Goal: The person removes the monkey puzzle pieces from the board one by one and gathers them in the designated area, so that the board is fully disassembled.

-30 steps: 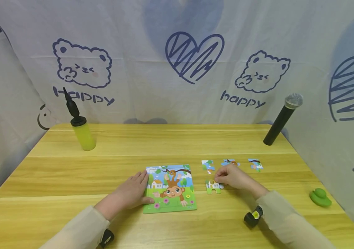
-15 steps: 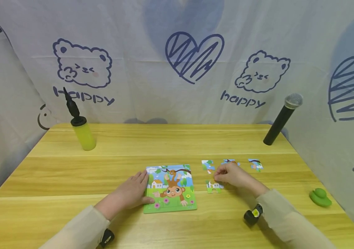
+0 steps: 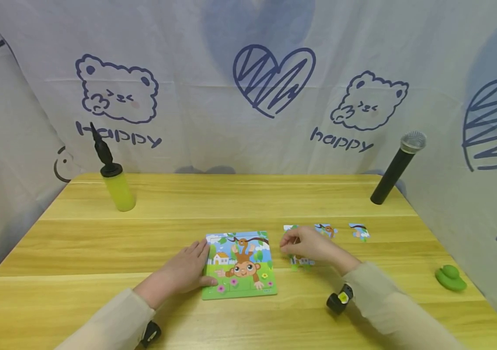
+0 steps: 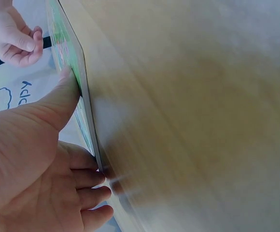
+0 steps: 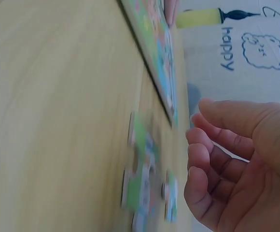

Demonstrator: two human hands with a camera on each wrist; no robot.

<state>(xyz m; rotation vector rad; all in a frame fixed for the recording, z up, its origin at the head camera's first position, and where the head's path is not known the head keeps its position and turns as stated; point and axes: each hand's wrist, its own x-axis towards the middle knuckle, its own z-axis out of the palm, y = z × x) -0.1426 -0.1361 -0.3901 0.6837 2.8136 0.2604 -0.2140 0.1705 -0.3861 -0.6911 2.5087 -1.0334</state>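
A square puzzle board (image 3: 248, 287) with a monkey picture lies flat at the middle of the table. My left hand (image 3: 182, 270) rests at its left edge, fingers stretched along the side and thumb on its face. To the right of the board, my right hand (image 3: 314, 245) hovers above several loose puzzle pieces. In the right wrist view its fingers (image 5: 198, 154) are loosely curled, with nothing visible between them and the thumb. A house piece (image 3: 302, 261) and an upper-left piece (image 3: 289, 227) are partly hidden by that hand. A branch piece (image 3: 325, 229) and a corner piece (image 3: 359, 232) lie beyond it.
A yellow hand pump (image 3: 119, 192) with a black top stands at the back left. At the back right stands a black microphone (image 3: 392, 175). A small green hat-shaped object (image 3: 451, 278) lies near the right edge. A printed white cloth (image 3: 213, 121) hangs behind the table.
My right hand has moved left from the house piece, toward the board, and now covers part of the upper-left piece. My left hand and the board stay put.
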